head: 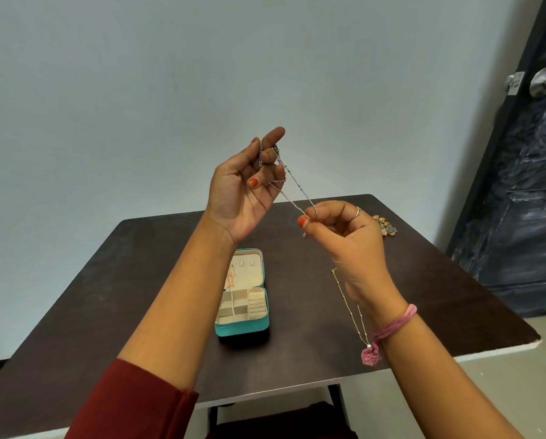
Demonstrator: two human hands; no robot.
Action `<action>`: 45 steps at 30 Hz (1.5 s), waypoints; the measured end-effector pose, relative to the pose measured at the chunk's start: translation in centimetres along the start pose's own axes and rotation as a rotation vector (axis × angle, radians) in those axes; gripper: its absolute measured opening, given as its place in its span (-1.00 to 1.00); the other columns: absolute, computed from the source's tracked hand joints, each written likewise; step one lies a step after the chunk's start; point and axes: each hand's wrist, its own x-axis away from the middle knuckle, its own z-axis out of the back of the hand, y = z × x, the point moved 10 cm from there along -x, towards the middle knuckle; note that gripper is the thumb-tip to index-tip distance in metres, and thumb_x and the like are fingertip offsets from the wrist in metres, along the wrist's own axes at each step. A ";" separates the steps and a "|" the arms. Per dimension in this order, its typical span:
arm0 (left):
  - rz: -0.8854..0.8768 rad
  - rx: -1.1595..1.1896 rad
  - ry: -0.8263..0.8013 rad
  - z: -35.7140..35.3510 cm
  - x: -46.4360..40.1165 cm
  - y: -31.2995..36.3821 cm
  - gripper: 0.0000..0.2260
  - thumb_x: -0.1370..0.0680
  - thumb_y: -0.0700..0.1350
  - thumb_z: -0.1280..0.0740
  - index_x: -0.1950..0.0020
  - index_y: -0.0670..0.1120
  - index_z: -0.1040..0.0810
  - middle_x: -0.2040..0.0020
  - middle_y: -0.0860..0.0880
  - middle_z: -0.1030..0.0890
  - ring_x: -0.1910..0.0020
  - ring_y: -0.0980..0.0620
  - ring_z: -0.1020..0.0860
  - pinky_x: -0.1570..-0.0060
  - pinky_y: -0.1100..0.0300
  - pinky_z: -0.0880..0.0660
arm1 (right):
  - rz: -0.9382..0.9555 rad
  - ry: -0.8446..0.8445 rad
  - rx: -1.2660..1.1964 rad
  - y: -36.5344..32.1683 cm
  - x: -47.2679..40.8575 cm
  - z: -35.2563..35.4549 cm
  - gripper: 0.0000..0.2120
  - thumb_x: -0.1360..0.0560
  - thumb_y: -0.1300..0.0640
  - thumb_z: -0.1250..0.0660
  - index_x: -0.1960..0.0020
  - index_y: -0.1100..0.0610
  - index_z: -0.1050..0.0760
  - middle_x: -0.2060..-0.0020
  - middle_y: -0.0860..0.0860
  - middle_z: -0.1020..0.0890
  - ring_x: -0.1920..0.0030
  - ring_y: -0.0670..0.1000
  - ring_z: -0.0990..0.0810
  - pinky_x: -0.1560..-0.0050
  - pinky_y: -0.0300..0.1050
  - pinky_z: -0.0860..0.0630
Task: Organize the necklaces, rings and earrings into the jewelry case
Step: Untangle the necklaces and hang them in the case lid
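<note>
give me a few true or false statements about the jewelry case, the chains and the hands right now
1. The teal jewelry case lies open on the dark table. True.
2. Both hands hold the silver chain necklace up above the table. True: the left hand has it looped over its fingers, the right hand pinches its lower end.
3. The gold chain necklace is coiled in the case's ring rolls. False: it lies stretched on the table, right of the case.
4. The case's lid pocket is bare. False: a gold piece hangs in it.
5. A small pile of jewelry sits on the table beyond the right hand. True.
</note>
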 end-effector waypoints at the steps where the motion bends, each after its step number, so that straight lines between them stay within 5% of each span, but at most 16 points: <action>1: 0.004 -0.002 0.002 0.0 0.0 -0.2 -0.71 -0.64 -0.14 -0.06 -0.19 -0.23 -0.50 0.36 0.02 -0.52 0.60 0.16 -0.31 0.19 0.31 -0.54 | 0.005 -0.001 0.016 0.1 -0.1 0.0 -0.71 -0.36 0.41 -0.45 0.29 0.03 -0.57 0.31 -0.10 -0.66 0.23 -0.13 -0.62 0.10 -0.21 -0.58; 6: 0.007 -0.002 0.015 0.1 0.1 -1.0 -0.71 -0.64 -0.15 -0.06 -0.19 -0.24 -0.50 0.35 0.01 -0.54 0.52 0.18 -0.42 0.18 0.28 -0.57 | 0.069 -0.065 0.106 0.3 0.0 -0.6 -0.64 -0.36 0.38 -0.47 0.37 -0.08 -0.57 0.21 -0.13 -0.65 0.05 -0.08 -0.62 -0.07 0.00 -0.56; 12: 0.027 0.046 0.009 0.0 0.3 -1.8 -0.70 -0.58 -0.18 -0.13 -0.23 -0.27 -0.47 0.26 -0.02 -0.64 0.42 0.19 -0.56 0.11 0.25 -0.60 | 0.174 -0.143 -0.040 -1.3 0.3 -1.2 -0.66 -0.35 0.38 -0.41 0.33 -0.06 -0.57 0.19 -0.10 -0.68 0.05 -0.07 -0.64 -0.02 -0.09 -0.57; 19: -0.057 0.171 0.063 0.6 0.1 -0.5 -0.73 -0.57 -0.26 -0.13 0.02 -0.33 -0.62 0.00 -0.22 -0.66 0.12 0.01 -0.68 -0.01 0.11 -0.59 | 0.009 -0.305 0.139 0.1 0.9 -1.9 -0.85 -0.34 0.03 -0.49 0.17 -0.08 -0.54 0.19 -0.05 -0.67 0.15 -0.06 -0.59 0.05 -0.04 -0.52; 25: -0.048 -0.372 0.155 2.1 0.3 -0.9 -0.72 -0.65 -0.23 -0.05 -0.27 -0.30 -0.43 -0.12 -0.19 -0.64 -0.10 -0.08 -0.63 -0.13 0.10 -0.56 | 0.052 -0.306 0.409 -0.8 1.0 -2.2 -0.92 -0.48 0.06 -0.41 0.14 0.05 -0.57 0.29 -0.02 -0.64 0.28 -0.03 -0.57 0.19 -0.02 -0.52; 33: 0.250 -0.793 0.020 2.3 1.7 -2.8 -0.73 -0.64 -0.22 -0.11 -0.23 -0.26 -0.51 0.04 -0.18 -0.64 0.12 -0.03 -0.64 -0.01 0.13 -0.58 | -0.089 -0.316 0.204 -2.3 -0.8 -1.7 -0.91 -0.53 0.27 -0.31 0.10 0.23 -0.58 0.41 -0.08 -0.65 0.34 -0.24 -0.58 0.27 -0.45 -0.43; 42: 0.397 -0.946 -0.022 2.4 2.1 -4.8 -0.71 -0.62 0.03 -0.18 0.13 -0.13 -0.53 0.34 -0.07 -0.43 0.32 0.04 -0.35 0.06 0.12 -0.45 | -0.117 -0.333 0.251 -0.2 -1.1 -2.2 -0.91 -0.54 0.23 -0.30 0.09 0.22 -0.56 0.30 0.01 -0.67 0.31 -0.15 -0.59 0.24 -0.33 -0.48; 45: 0.431 -0.970 -0.001 2.5 2.4 -5.0 -0.61 -0.61 0.10 -0.17 0.28 -0.10 -0.53 0.41 0.00 -0.47 0.36 0.08 -0.34 0.12 0.19 -0.42 | -0.017 -0.279 0.408 -0.2 -1.6 -1.5 -0.90 -0.52 0.11 -0.34 0.13 0.12 -0.57 0.30 0.01 -0.68 0.26 -0.09 -0.63 0.16 -0.12 -0.53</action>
